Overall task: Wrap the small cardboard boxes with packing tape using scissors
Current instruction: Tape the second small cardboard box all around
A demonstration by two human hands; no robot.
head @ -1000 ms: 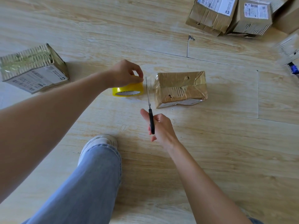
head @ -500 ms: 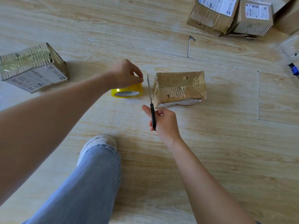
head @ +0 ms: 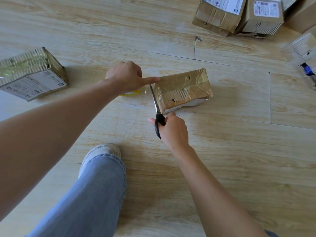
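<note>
Left hand (head: 125,76) has moved toward 3 o'clock, forefinger on taped brown cardboard box (head: 185,86), grip indiscernible. Right hand (head: 173,130) clamps black-handled metal scissors (head: 159,119).

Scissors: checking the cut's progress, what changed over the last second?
The right hand pushed the scissors forward, blades now along the left end of the taped box. The left hand stretched its index finger onto that box's top corner. Tape roll and left box stayed.
</note>
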